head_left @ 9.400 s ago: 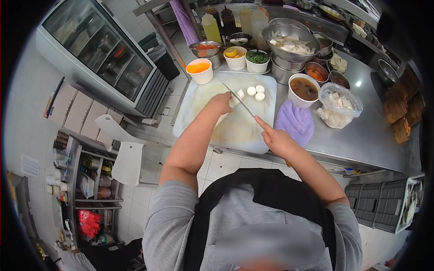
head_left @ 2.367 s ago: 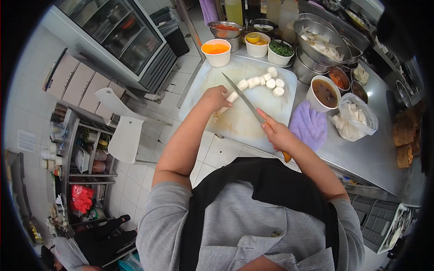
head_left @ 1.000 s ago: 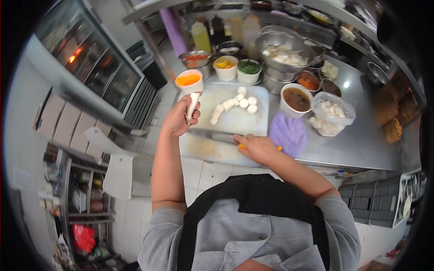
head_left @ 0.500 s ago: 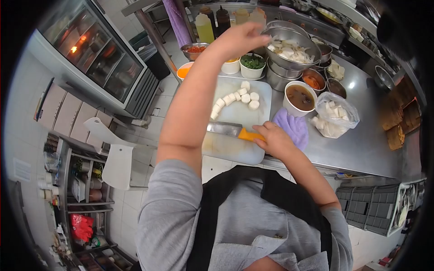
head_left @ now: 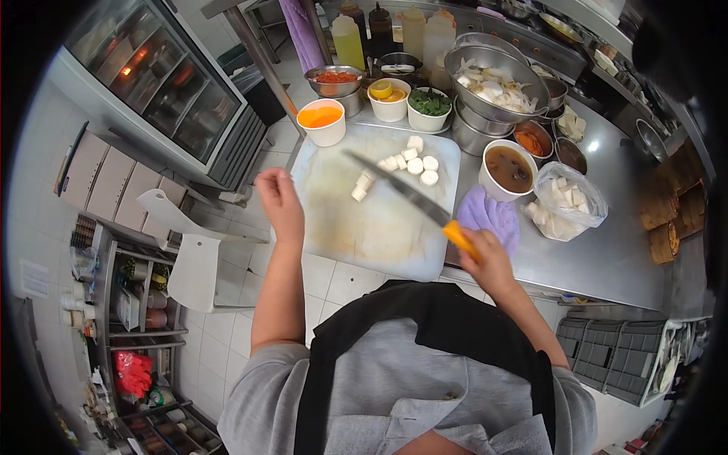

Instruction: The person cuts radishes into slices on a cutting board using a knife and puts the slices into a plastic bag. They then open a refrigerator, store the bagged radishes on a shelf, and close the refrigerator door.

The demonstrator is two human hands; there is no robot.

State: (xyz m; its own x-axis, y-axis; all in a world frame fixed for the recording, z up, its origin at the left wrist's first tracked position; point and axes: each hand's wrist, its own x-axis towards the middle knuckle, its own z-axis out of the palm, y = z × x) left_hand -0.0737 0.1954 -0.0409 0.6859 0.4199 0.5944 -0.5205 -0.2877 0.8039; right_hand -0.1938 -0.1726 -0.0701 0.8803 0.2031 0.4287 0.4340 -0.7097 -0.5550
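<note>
Cutting board (head_left: 364,243) on a metal counter (head_left: 614,250), as seen from the head camera, with both hands raised near its surface. The right hand (head_left: 489,265) grasps a knife (head_left: 413,192) by its orange handle at the lower right of the board; the blade, blurred, points up and to the left over the board, crossing the view of the white cut pieces (head_left: 430,177). These pieces lie on the far half of the board, some in a line running toward its left side and others, with round faces upward, grouped toward its right side. The left hand (head_left: 282,205) is released, its fingers loosely bent, just beside the left edge of the board. At the board's far left corner stands a tub of orange contents (head_left: 322,136). Beyond the far edge are a tub of lemon pieces (head_left: 389,111), a tub of green leaves (head_left: 428,121) and a metal bowl of red-orange food (head_left: 332,89). To the right of the board are a purple cloth (head_left: 491,221), a tub of brown liquid (head_left: 497,189) and, farther right, a plastic bag of white chunks (head_left: 567,208). A large metal bowl of white slices (head_left: 481,108) stands beyond the far right corner.
</note>
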